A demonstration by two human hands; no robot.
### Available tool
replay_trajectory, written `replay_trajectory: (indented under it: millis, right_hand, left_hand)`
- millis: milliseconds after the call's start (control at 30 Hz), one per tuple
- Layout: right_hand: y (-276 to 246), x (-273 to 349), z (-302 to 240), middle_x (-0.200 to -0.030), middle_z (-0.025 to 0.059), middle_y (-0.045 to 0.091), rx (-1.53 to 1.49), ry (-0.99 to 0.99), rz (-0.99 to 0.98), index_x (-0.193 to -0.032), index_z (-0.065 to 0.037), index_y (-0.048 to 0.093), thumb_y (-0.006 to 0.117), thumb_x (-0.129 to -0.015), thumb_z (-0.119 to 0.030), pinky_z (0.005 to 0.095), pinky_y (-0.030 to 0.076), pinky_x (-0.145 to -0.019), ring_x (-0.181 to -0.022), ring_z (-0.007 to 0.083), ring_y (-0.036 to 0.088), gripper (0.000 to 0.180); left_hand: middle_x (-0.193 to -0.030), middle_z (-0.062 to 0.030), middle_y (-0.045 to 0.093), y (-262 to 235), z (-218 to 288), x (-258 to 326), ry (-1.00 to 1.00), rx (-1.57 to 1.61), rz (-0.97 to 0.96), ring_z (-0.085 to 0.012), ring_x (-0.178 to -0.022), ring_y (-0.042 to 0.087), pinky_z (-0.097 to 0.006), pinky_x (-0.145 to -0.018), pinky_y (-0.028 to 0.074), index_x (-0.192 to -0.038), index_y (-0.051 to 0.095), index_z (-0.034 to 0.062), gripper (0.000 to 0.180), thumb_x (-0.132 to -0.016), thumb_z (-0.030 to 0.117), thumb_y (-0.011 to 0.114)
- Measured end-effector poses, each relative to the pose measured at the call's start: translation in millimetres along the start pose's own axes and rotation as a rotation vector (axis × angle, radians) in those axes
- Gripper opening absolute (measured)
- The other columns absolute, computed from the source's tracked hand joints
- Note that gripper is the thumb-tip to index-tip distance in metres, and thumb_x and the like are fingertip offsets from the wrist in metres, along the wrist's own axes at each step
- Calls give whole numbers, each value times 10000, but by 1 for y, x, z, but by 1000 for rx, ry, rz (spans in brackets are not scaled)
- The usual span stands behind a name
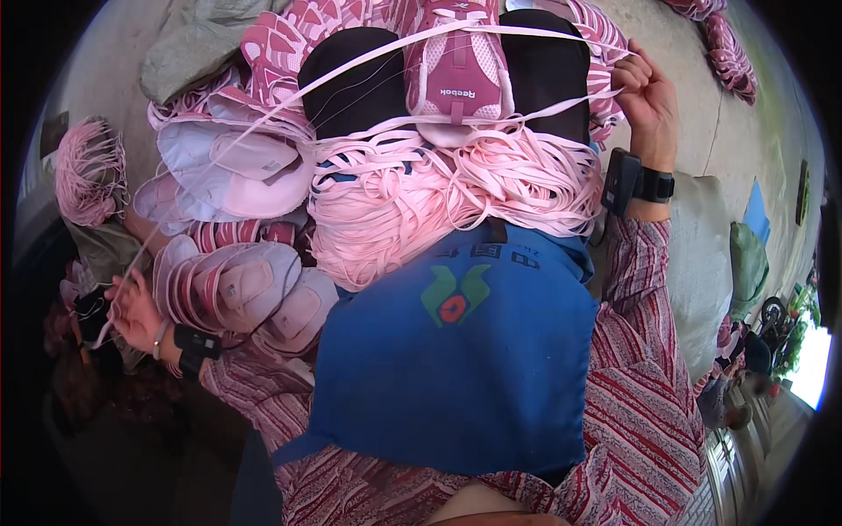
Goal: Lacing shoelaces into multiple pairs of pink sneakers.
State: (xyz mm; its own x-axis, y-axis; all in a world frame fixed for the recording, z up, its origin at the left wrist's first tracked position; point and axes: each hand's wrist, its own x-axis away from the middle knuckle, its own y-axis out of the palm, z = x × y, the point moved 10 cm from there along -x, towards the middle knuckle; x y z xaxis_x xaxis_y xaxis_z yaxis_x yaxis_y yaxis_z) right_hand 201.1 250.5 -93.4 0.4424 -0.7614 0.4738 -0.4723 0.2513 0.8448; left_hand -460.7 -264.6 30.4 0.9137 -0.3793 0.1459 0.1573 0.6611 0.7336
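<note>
In the head view, the left hand [133, 311], out on the near left, is curling its fingers around a long pink lace [368, 61], and the right hand [645, 92], on the far right, is pinching the lace too. The lace is stretching across a pink shoe top [458, 74] in the far middle. A big lace pile [377, 215] is lying nearer, against the blue apron [456, 377].

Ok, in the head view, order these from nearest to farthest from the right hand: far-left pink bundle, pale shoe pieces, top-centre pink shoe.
From the right hand:
1. Pink shoe: top centre, to the hand's left.
2. Pale shoe pieces: farther left, beyond the lace pile.
3. Pink bundle: far left.
</note>
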Motion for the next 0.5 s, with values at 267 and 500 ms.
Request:
replay_trajectory:
  millis: [267,500]
  right_hand:
    - [-3,-30,-85,-618,-22,366,342,-406,236,-987,23,509,555,-907,-43,222,278,-469,-515,86,314,113]
    - [18,-32,-95,-805,8,596,1401,-662,324,-1073,8,627,573,-924,-155,205,428,-610,-700,82,537,228]
  left_hand:
    - [-1079,-102,593,-72,146,-19,423,-144,308,-397,-1227,422,-739,-1027,119,-911,601,145,172,-922,259,473]
    - [-847,-72,531,66,35,1,-3,-6,-241,-112,-601,404,-260,-593,342,-1190,473,-41,320,-987,194,391]
